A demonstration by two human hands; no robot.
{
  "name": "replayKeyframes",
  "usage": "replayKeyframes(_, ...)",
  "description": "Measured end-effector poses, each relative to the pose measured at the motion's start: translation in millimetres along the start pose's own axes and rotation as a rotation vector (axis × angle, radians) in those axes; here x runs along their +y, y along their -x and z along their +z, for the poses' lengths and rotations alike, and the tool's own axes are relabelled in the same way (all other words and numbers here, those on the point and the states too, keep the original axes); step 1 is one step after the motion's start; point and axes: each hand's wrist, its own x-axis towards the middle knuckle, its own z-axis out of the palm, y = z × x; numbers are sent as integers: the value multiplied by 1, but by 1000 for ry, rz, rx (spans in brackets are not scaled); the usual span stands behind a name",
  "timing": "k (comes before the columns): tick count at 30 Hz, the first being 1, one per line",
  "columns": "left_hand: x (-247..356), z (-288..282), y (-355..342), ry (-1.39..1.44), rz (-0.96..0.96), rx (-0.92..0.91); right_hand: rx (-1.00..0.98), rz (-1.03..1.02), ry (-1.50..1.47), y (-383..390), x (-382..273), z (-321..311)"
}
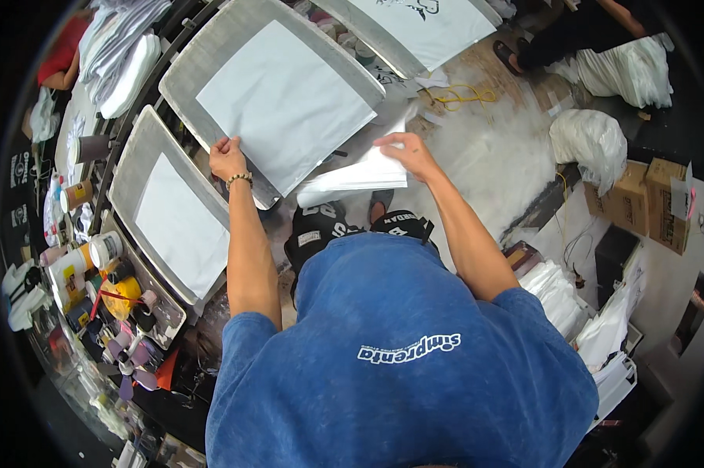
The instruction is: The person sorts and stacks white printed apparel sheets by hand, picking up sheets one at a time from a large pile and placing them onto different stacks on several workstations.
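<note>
A white cloth-like sheet (286, 101) lies on a grey flat board (182, 78) with rounded corners. At its near left edge my left hand (229, 160), with a beaded bracelet on the wrist, is closed with fingertips pinched on the sheet's border. My right hand (411, 154) is closed on the upper edge of a stack of white sheets (360, 173), which sags in folds in front of my body. The stack's lower side rests close to my lap, beside the board's near corner. Whether the stack touches the board I cannot tell.
A second grey board (126, 175) with a white sheet stands to the left, and another printed sheet (422, 27) lies on a board ahead. Bottles and tubs (106, 249) crowd the left. Cardboard boxes (640, 199) and plastic-wrapped bundles (590, 144) sit right. Other people are at the far edges.
</note>
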Motion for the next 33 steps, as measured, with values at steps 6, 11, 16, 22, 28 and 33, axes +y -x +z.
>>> replayKeyframes(6, -17, 4, -4, 155, -50, 11, 48, 67, 2, -39, 14, 16)
replayKeyframes(11, 5, -1, 12, 195, -107, -22, 95, 160, 108, -59, 15, 24)
replayKeyframes(16, -2, -3, 4, 82, -19, -21, 138, 166, 49, -69, 30, 36)
replayKeyframes(22, 36, -1, -20, -163, -19, -86, 187, 222, 52, -66, 38, 31)
replayKeyframes(28, 23, 11, -123, -200, -134, -109, 143, 229, 54, -63, 15, 40)
replayKeyframes(33, 13, 25, -137, -130, -86, -193, 145, 254, 104, -65, 14, 32)
